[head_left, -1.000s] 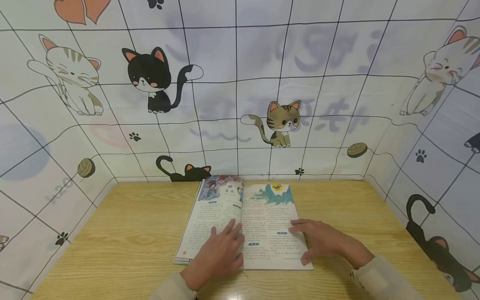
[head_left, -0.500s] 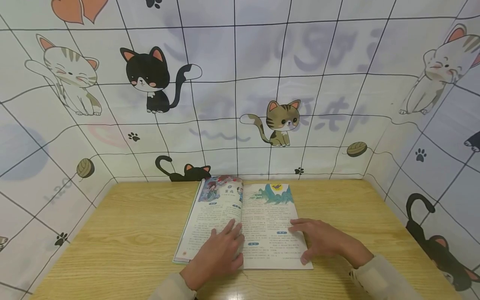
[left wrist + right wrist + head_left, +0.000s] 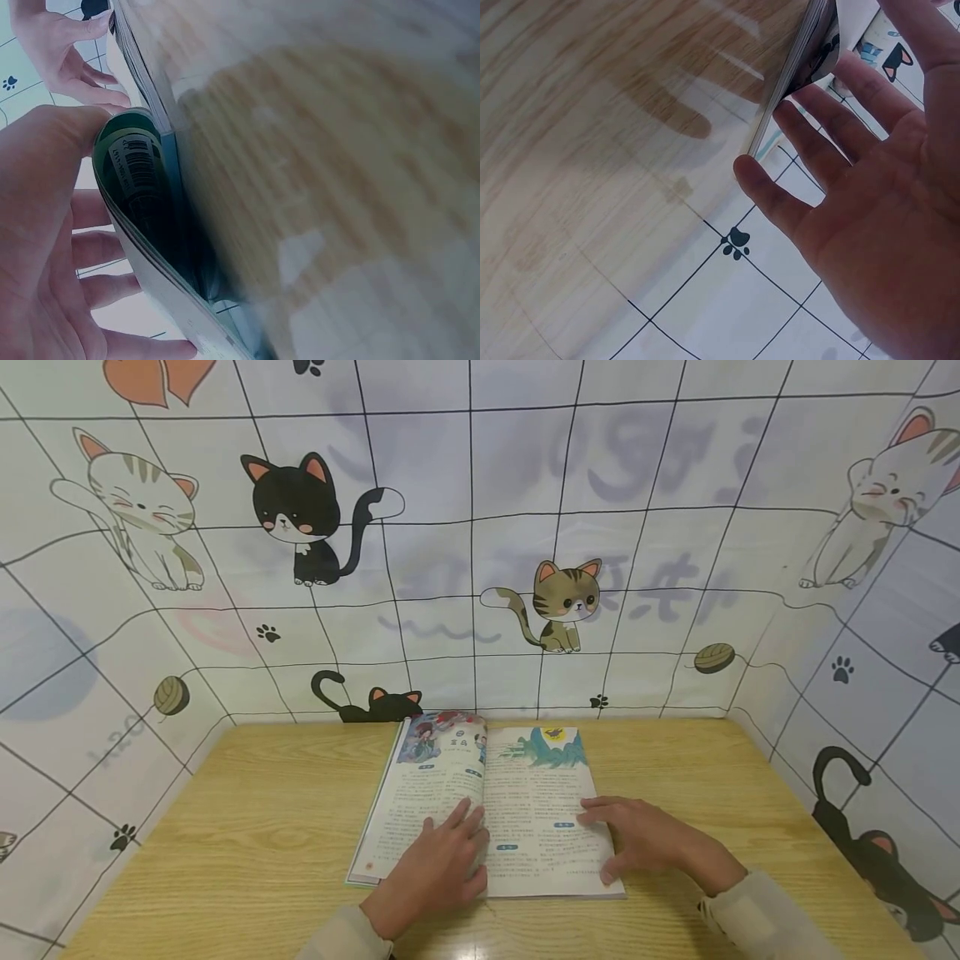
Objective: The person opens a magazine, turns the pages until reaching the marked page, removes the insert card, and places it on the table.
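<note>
An open illustrated book (image 3: 525,802) lies on the table, its pages full of small text. My left hand (image 3: 442,864) rests on the left page close to the spine, fingers extended. In the left wrist view, the curled cover (image 3: 139,169) shows a green inside with a barcode, beside my left hand (image 3: 45,217). My right hand (image 3: 645,839) is at the outer edge of the right page, fingertips on the paper and thumb by the lower corner. The right wrist view shows my right hand (image 3: 877,180) with fairly straight fingers against the page edges (image 3: 791,67), where a leaf bows away from the stack.
The wooden table (image 3: 262,827) extends around the book on both sides. Behind it and at the sides hang white walls (image 3: 450,552) with a grid and cartoon cats. Light-coloured sleeves (image 3: 765,918) cover the forearms.
The lower right corner of the right page now bows up slightly by the right thumb. Both hands otherwise keep their places.
</note>
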The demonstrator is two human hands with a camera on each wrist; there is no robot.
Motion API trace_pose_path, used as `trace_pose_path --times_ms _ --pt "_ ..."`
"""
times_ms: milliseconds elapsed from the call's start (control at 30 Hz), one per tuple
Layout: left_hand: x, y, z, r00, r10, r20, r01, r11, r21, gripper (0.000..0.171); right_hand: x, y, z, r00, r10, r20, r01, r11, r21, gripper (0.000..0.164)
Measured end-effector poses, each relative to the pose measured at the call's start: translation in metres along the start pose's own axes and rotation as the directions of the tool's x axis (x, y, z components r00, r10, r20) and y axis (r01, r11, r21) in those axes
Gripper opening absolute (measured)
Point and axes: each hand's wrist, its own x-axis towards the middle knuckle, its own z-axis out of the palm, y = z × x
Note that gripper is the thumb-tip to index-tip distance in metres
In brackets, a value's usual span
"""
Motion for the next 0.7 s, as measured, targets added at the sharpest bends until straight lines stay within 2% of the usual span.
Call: trace_pose_path --times_ms 167,433,700 --pt "-0.0003 0.0 0.0011 1.0 -0.003 0.003 0.003 1.0 0.005 0.046 0.0007 0.0012 0.0003 1.0 -0.024 -0.02 0.024 1.0 -0.003 0.077" --pt "-0.001 0.0011 0.0023 1.0 -0.005 -0.014 0.005 1.0 0.012 0.086 0.0009 -0.0017 -0.0003 0.999 -0.014 -0.035 0.015 1.0 0.013 0.076" --pt "-0.0008 0.0019 0.0024 1.0 -0.015 0.023 0.015 1.0 0.008 0.091 0.0018 -0.0016 0.0003 0.999 -0.012 -0.037 0.013 1.0 0.01 0.075"
